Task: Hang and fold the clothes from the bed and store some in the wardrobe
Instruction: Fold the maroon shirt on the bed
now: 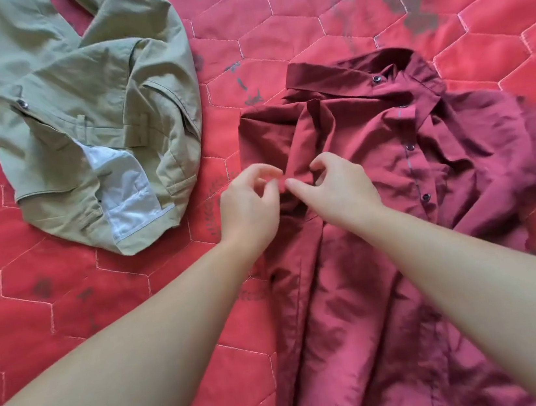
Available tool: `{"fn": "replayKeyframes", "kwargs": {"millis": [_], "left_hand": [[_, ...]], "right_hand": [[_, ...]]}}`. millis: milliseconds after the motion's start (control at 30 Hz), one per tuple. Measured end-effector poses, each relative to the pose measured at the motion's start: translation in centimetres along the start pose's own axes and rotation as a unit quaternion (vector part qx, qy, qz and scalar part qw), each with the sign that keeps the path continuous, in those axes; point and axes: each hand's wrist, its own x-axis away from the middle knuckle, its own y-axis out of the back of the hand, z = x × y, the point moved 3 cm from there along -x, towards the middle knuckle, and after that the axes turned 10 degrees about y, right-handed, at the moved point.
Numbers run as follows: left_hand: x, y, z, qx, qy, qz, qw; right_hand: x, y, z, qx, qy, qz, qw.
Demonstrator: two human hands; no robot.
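Fingers (267, 168) of the left hand (247, 209) curl in and pinch a bunched fold of the crumpled maroon button-up cotton shirt (377, 188); those of the right hand (340, 190) curl beside them, seemingly nipping the same fold, probably to open the garment out for folding. Going left to right: the rumpled khaki cotton trousers (85, 118) lie toward the far left edge of the bed with its red hexagon-quilted cover (304, 21), well apart, likely awaiting their turn; the shirt sprawls right of the middle, collar away from the person.
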Motion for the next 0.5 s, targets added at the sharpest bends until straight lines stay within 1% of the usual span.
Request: {"fn": "replayKeyframes", "kwargs": {"millis": [67, 100, 167, 233, 300, 367, 400, 467, 500], "left_hand": [[0.0, 0.1, 0.3, -0.002, 0.022, -0.015, 1.0], [0.2, 0.0, 0.6, -0.022, 0.025, 0.001, 0.999], [1.0, -0.6, 1.3, -0.073, 0.021, 0.054, 0.996], [1.6, -1.0, 2.0, -0.103, 0.0, 0.077, 0.992], [1.9, -1.1, 2.4, -0.137, -0.014, 0.066, 0.988], [1.9, -1.3, 2.6, -0.175, -0.011, 0.065, 0.982], [1.9, -1.4, 2.6, -0.179, -0.012, 0.073, 0.981], [2.0, -1.4, 2.7, -0.151, -0.022, 0.09, 0.984], [2.1, -1.2, 2.8, -0.136, -0.03, 0.096, 0.986]], "right_hand": [[-0.6, -0.4, -0.3, 0.041, 0.0, 0.055, 0.998], [-0.8, -0.4, -0.4, 0.057, 0.009, 0.069, 0.996], [-1.3, -0.1, -0.6, 0.059, 0.049, 0.07, 0.995], [-1.2, 0.5, -0.4, -0.034, 0.067, 0.049, 0.996], [-1.1, 1.1, 0.2, -0.172, 0.047, 0.019, 0.984], [-1.1, 1.9, 0.8, -0.297, 0.007, 0.004, 0.955], [-1.2, 2.3, 0.9, -0.362, -0.029, 0.01, 0.932], [-1.5, 2.7, 1.1, -0.496, -0.125, 0.051, 0.858], [-1.7, 2.8, 1.0, -0.531, -0.16, 0.066, 0.829]]}}
